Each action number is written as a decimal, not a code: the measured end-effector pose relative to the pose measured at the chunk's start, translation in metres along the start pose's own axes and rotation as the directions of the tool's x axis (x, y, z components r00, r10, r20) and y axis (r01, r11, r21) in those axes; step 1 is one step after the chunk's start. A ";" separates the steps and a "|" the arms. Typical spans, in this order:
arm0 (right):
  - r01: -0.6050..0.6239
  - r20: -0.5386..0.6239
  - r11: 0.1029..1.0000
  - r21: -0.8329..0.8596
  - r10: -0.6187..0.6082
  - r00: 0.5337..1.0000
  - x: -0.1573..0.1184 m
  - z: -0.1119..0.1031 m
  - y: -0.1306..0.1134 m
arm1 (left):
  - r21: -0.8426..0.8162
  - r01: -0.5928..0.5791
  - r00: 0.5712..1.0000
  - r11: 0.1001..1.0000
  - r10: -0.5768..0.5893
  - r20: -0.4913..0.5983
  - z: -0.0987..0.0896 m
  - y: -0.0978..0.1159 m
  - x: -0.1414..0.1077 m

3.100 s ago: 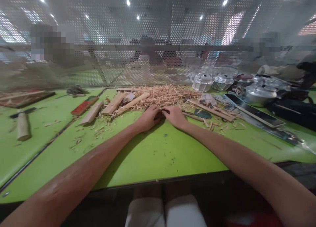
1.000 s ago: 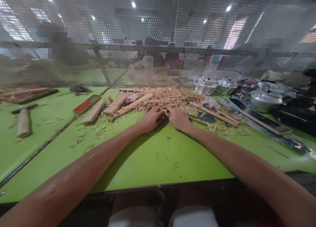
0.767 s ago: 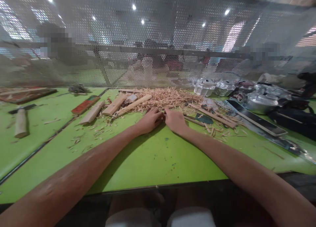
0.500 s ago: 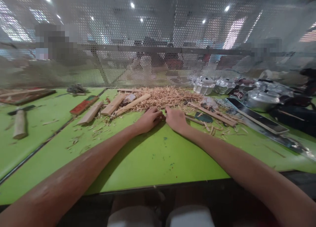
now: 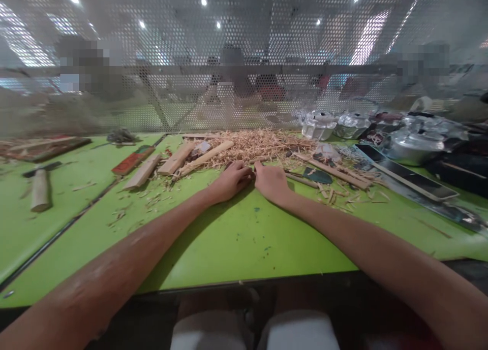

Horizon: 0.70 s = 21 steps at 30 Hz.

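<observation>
Just in front of the shavings pile (image 5: 259, 144), left hand (image 5: 231, 180) and right hand (image 5: 270, 180) stay pressed together, fingers curled on something hidden, barely shifted on the tabletop (image 5: 229, 238).

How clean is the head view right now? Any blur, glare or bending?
Head view: hands and shavings fairly sharp; mesh screen and the room behind it hazy; ceiling lights flare white at top; table edge bows from the wide lens; soft arm shadows on the green top.
</observation>
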State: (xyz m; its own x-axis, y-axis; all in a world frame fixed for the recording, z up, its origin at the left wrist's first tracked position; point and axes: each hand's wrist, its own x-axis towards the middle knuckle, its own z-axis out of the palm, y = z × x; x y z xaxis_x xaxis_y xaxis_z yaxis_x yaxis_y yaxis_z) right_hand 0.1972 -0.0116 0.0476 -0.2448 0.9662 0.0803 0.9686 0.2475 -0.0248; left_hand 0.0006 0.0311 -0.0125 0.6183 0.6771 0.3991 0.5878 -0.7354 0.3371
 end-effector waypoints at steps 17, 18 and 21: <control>0.004 0.003 1.000 -0.020 -0.004 1.000 0.008 -0.001 0.010 | 0.018 0.034 0.999 0.999 -0.034 -0.011 -0.001 0.004 0.002; 0.024 0.004 0.999 -0.026 -0.024 1.000 0.007 -0.001 0.010 | 0.021 0.028 1.000 0.999 -0.028 -0.013 0.000 0.004 0.002; 0.103 0.012 0.994 -0.038 -0.103 0.995 0.005 0.000 0.008 | 0.026 0.015 1.000 1.000 -0.015 -0.025 0.002 0.002 0.002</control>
State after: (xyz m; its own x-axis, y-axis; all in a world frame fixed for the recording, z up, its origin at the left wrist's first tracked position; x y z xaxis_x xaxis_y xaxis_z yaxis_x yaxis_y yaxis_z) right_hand 0.2035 -0.0047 0.0477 -0.3437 0.9364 0.0703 0.9391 0.3431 0.0214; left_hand 0.0041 0.0316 -0.0128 0.5965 0.6869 0.4150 0.6108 -0.7240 0.3205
